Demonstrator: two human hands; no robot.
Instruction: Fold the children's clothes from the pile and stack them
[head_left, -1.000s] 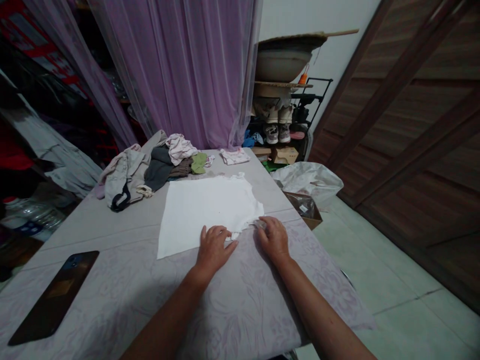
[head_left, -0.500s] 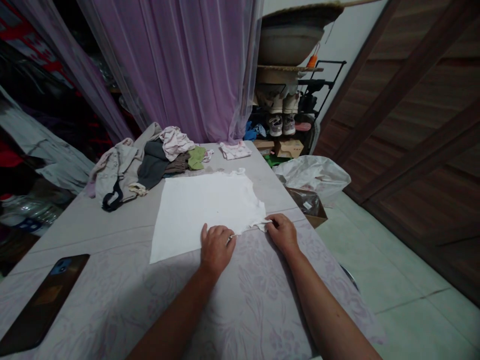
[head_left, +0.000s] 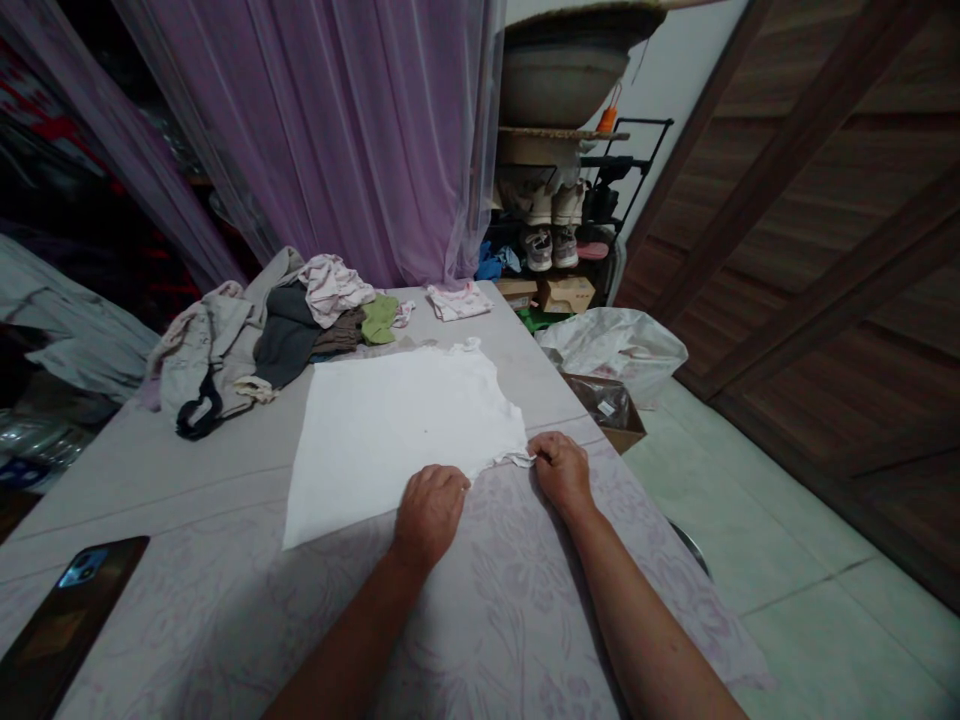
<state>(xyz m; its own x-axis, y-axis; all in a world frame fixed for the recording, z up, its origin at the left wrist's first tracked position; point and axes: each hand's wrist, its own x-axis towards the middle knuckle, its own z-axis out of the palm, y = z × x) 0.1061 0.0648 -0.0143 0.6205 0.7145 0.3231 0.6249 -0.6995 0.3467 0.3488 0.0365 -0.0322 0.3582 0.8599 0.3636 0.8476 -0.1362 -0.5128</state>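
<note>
A white sleeveless top [head_left: 397, 430] with ruffled armhole edges lies spread flat on the cloth-covered table, its hem to the left and its shoulders to the right. At its near edge, below the armhole, my left hand [head_left: 430, 515] is closed on the fabric, knuckles up; its thumb is mostly hidden. My right hand [head_left: 561, 470] pinches the near shoulder corner between thumb and fingers. The ruffled trim runs between the two hands.
A heap of clothes [head_left: 292, 320] lies at the table's back left, and a folded patterned garment [head_left: 459, 301] at the back. A phone [head_left: 71, 630] rests at the front left. Beyond the right edge stand a cardboard box [head_left: 626, 437], a plastic bag [head_left: 622, 345] and a shoe rack [head_left: 559, 225].
My right hand has drawn the shoulder corner slightly nearer, and the ruffled trim there lies flatter and straighter. My left hand stays at the near edge. The view has shifted a little to the right.
</note>
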